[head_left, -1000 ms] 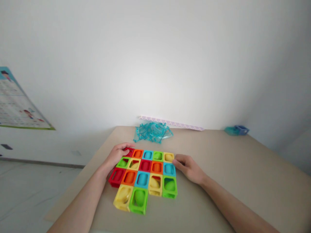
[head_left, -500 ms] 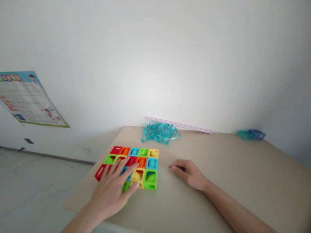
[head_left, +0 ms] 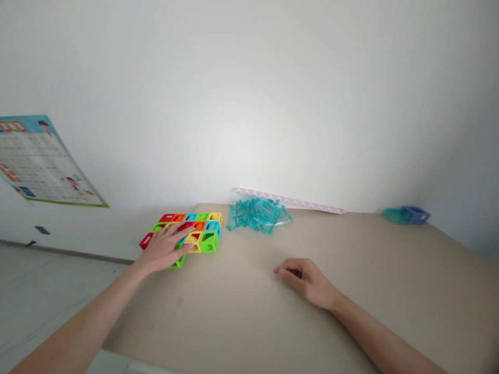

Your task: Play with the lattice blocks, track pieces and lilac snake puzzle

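Note:
A flat slab of joined hollow plastic cubes (head_left: 212, 227) in red, orange, blue, green and yellow is at the far left of the table, its left part reaching past the table's left edge. My left hand (head_left: 163, 249) lies on top of it, fingers spread and pressed flat on the cubes, covering several of them. To the right, my right hand (head_left: 307, 280) rests on the tabletop, apart from the cubes. Its fingers are curled with the thumb close to them, and nothing shows in it.
Against the wall, crumpled clear-and-teal plastic packaging (head_left: 259, 214) sits beside a long pale purple patterned strip (head_left: 292, 201). A small dark blue container (head_left: 415, 215) with something teal stands at the back right of the beige table (head_left: 234, 311). A poster (head_left: 42, 161) hangs at left.
The slab of cubes has slid away from me and to the left, with my left hand on top of it. My right hand has hardly moved.

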`<state>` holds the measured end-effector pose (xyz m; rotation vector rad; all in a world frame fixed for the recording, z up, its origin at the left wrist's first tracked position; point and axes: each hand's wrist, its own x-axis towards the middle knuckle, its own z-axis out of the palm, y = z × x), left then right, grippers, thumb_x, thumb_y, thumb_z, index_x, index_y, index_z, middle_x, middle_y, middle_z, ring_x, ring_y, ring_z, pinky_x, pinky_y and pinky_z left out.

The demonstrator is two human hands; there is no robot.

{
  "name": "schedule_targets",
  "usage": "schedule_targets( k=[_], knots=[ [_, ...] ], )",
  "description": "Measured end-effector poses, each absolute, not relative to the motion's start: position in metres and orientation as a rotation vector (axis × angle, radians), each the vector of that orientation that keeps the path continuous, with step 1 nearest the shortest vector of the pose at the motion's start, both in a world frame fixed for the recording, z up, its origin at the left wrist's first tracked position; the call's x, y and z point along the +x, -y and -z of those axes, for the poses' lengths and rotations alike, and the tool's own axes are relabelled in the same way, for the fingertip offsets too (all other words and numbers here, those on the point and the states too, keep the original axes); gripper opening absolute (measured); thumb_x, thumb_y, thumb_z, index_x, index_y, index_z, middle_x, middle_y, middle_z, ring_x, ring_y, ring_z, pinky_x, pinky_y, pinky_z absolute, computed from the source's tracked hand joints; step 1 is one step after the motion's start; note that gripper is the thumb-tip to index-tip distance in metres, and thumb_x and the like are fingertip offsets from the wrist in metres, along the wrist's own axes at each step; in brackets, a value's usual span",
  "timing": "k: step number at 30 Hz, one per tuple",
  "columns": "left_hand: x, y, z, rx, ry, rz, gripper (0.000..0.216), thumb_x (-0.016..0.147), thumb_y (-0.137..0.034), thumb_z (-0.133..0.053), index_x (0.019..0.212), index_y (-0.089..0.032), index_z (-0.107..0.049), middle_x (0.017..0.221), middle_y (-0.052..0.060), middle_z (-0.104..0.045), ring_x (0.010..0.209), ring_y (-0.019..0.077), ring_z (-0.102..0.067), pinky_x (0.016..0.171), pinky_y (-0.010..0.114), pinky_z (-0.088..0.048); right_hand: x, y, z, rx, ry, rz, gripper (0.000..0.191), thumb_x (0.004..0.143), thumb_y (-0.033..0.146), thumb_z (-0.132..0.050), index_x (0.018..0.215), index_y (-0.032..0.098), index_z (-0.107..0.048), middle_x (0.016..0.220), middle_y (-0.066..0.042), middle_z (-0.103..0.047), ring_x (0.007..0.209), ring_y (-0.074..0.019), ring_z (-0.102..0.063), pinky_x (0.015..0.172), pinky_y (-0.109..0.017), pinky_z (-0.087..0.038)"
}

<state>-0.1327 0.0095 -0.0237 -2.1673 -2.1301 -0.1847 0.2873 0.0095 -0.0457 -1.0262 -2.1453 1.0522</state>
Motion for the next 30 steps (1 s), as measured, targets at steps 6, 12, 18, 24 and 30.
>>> schedule_targets(
  k=[6,12,18,24,30],
  knots=[
    [-0.119,-0.065,0.019,-2.184,2.175,0.223,0.062,0.086,-0.066,-0.035,0.140,-0.037,-0.044,0.155,0.004,-0.031,0.136,0.0375,-0.033,0.109,0.051,-0.022,0.287,-0.010,0.047,-1.034,2.123,-1.064,0.038,0.091,0.045,-0.050,0.089,0.015,-0.072,0.083,-0.006,-0.070,0.074,-0.0187,-0.058,0.064,-0.028,-0.041],
    [-0.109,-0.098,0.019,-2.271,2.107,0.202,0.064,0.085,-0.065,-0.036,0.141,-0.035,-0.042,0.154,0.006,-0.031,0.139,0.0342,-0.028,0.111,0.049,-0.020,0.285,-0.011,0.047,-1.043,2.101,-1.070,0.035,0.091,0.042,-0.051,0.089,0.015,-0.073,0.083,-0.007,-0.071,0.073,-0.0191,-0.058,0.064,-0.028,-0.042],
    [-0.102,-0.113,0.020,-2.318,2.053,0.212,0.064,0.085,-0.065,-0.037,0.141,-0.034,-0.043,0.155,0.005,-0.030,0.140,0.0330,-0.027,0.112,0.047,-0.017,0.283,-0.012,0.046,-1.068,2.081,-1.050,0.033,0.089,0.040,-0.052,0.086,0.015,-0.073,0.080,-0.006,-0.070,0.070,-0.0181,-0.057,0.062,-0.028,-0.040],
    [-0.101,-0.110,0.019,-2.311,2.073,0.220,0.066,0.085,-0.066,-0.036,0.142,-0.033,-0.042,0.154,0.006,-0.032,0.139,0.0324,-0.028,0.112,0.046,-0.018,0.287,-0.014,0.045,-1.102,2.037,-1.053,0.032,0.087,0.038,-0.053,0.087,0.014,-0.073,0.076,-0.005,-0.069,0.066,-0.0165,-0.055,0.059,-0.027,-0.038],
    [-0.110,-0.091,0.020,-2.203,2.154,0.201,0.068,0.084,-0.069,-0.034,0.141,-0.033,-0.044,0.152,0.008,-0.035,0.138,0.0351,-0.031,0.110,0.049,-0.021,0.289,-0.015,0.048,-1.085,2.041,-1.044,0.031,0.087,0.036,-0.051,0.088,0.014,-0.073,0.076,-0.006,-0.070,0.065,-0.0164,-0.056,0.059,-0.027,-0.040]
  ],
)
